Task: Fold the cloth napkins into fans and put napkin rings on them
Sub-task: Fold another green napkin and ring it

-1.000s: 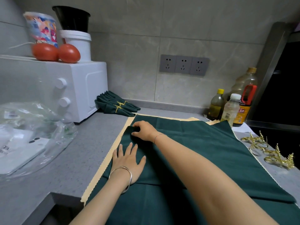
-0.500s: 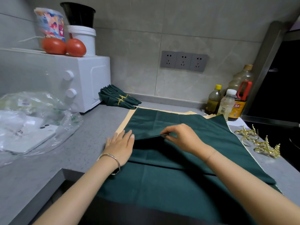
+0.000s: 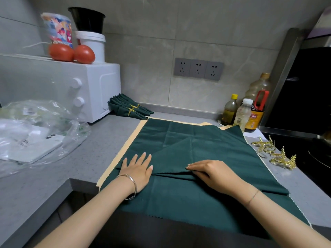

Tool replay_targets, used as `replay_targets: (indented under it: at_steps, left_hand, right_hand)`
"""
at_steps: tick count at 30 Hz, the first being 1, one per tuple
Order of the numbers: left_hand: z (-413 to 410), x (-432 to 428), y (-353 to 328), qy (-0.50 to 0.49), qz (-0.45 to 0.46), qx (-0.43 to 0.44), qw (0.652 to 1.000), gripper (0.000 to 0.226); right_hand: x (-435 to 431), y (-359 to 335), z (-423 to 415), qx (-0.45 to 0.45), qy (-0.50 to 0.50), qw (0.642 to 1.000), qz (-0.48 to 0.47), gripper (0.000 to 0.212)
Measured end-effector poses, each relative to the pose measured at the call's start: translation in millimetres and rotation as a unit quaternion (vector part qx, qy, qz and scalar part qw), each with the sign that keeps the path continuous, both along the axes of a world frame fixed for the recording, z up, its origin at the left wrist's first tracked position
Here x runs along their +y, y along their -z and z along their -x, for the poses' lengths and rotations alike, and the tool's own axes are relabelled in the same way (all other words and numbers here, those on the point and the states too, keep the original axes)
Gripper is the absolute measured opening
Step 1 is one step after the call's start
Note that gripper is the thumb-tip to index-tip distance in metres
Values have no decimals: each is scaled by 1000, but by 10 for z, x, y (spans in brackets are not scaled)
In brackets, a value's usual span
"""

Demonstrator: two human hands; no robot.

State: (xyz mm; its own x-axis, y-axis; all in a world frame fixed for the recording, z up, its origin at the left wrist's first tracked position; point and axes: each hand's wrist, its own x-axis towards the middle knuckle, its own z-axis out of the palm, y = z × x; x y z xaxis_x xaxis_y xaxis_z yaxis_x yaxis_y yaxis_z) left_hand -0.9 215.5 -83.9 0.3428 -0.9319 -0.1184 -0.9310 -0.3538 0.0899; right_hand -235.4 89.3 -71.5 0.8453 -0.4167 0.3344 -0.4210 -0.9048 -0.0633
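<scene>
You had the green napkin (image 3: 179, 140) spread across the middle of the worktop (image 3: 100, 140), its near edge hanging over the front and a pleat raised across its near half. It lay on a beige cloth (image 3: 136, 133), probably to keep it off the stone. Your left hand (image 3: 138, 170) lay flat with its fingers spread, released, pressing the left end of the pleat so it would not slide. Your right hand (image 3: 215, 173) grasped the folded edge, fingers on top and thumb seemingly tucked beneath, likely to set the crease. The finished fans (image 3: 129, 109), already ringed, sat far left, out of the way. The gold rings (image 3: 274, 153) waited just beside the napkin's right edge, within reach.

The worktop was grey speckled stone against a tiled wall. A white oven (image 3: 89, 90) stood far left, a plastic bag (image 3: 44, 122) near left, bottles (image 3: 241, 113) far right, and sockets (image 3: 198, 68) on the wall.
</scene>
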Motion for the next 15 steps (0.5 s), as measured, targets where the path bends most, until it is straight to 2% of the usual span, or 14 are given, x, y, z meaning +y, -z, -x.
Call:
replay_targets:
  at_steps: [5, 11, 15]
  left_hand:
    - [-11, -23, -23, -6, -16, 20, 1000, 55]
    - [26, -285, -119, 7, -21, 60, 998, 56]
    - [92, -538, -118, 60, 2, 82, 995, 53]
  right_hand:
    - [47, 69, 44, 23, 12, 1000, -16, 37]
    - [140, 96, 50, 9, 24, 999, -26, 67]
    - [137, 121, 29, -20, 24, 999, -19, 58]
